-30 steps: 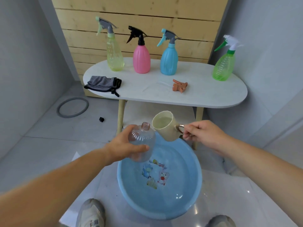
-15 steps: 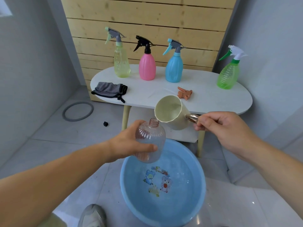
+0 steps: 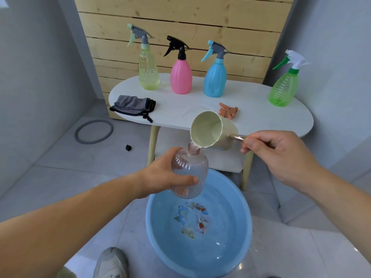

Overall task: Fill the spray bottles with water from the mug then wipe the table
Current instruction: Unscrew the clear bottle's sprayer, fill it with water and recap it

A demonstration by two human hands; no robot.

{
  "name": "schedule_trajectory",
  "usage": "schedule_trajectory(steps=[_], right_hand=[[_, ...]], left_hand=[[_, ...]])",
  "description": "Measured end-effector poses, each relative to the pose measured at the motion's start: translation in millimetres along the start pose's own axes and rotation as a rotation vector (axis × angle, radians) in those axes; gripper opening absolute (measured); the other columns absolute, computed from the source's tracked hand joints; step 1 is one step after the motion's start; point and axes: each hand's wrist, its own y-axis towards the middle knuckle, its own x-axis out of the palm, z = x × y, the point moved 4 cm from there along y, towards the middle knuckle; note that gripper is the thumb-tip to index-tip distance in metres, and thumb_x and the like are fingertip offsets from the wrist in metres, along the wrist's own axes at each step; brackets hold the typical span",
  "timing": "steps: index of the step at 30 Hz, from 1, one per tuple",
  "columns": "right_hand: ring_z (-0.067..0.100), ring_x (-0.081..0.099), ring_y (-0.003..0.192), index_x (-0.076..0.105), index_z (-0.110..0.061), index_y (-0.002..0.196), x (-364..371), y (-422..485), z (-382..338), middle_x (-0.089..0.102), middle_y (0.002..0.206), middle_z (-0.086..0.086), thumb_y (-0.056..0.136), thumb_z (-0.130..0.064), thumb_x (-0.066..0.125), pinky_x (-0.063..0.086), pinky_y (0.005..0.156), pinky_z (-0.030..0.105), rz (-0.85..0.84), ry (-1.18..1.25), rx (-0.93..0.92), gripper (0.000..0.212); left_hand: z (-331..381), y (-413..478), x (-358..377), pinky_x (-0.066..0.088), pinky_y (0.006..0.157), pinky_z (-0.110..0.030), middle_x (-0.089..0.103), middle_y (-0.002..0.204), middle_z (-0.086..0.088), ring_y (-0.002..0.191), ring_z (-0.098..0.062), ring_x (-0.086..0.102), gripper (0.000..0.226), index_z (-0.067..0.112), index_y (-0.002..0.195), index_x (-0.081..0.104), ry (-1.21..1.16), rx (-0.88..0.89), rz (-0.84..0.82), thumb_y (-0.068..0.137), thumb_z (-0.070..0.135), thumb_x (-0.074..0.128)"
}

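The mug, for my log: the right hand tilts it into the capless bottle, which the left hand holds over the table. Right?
No: the head view shows the left hand holding the capless bottle over the blue basin, not the table. The right hand does tilt the mug into it.

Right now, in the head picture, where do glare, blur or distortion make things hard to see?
Head view: the wide lens slants the wooden panel's sides; glare spots sit on the water in the blue basin, whose printed picture is broken by ripples; the mug and clear bottle look sharp; shadows are faint.
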Motion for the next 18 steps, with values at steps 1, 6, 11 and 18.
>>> schedule_trajectory(steps=[1, 6, 11, 18], right_hand=[[0.005, 0.065, 0.083, 0.073, -0.026, 0.073, 0.1, 0.5, 0.4, 0.073, 0.08, -0.015, 0.095, -0.017, 0.061, 0.044, 0.075, 0.008, 0.001, -0.001, -0.001, 0.026], [0.024, 0.066, 0.087, 0.073, -0.025, 0.075, -0.5, 1.1, 5.8, 0.074, 0.081, -0.009, 0.095, -0.019, 0.061, 0.048, 0.083, 0.032, 0.011, 0.011, -0.005, 0.024], [0.026, 0.066, 0.086, 0.073, -0.026, 0.075, -3.7, 1.6, 6.8, 0.074, 0.08, -0.01, 0.095, -0.02, 0.061, 0.048, 0.084, 0.034, 0.039, 0.024, -0.011, 0.023], [0.039, 0.062, 0.081, 0.073, -0.028, 0.076, -6.3, 0.4, 7.9, 0.073, 0.078, 0.0, 0.093, -0.029, 0.062, 0.051, 0.078, 0.049, 0.063, 0.001, -0.043, 0.02]], left_hand=[[-0.7, 0.3, 0.0, 0.062, 0.093, -0.04, 0.068, 0.124, 0.001, 0.113, -0.017, 0.069, 0.081, 0.036, 0.132, 0.051, -0.008, -0.006, -0.002, 0.062, 0.035, 0.092], [-2.0, 2.0, 1.0, 0.062, 0.087, -0.033, 0.069, 0.123, 0.0, 0.111, -0.015, 0.07, 0.074, 0.029, 0.135, 0.049, -0.025, -0.011, -0.013, 0.076, 0.017, 0.092], [-0.9, 5.0, 1.4, 0.061, 0.088, -0.035, 0.069, 0.122, 0.002, 0.113, -0.015, 0.068, 0.077, 0.032, 0.134, 0.051, -0.007, 0.013, 0.003, 0.069, 0.029, 0.092], [1.1, 6.9, 3.6, 0.061, 0.091, -0.037, 0.069, 0.122, 0.002, 0.113, -0.014, 0.069, 0.083, 0.031, 0.136, 0.05, -0.013, 0.029, 0.01, 0.064, 0.033, 0.09]])
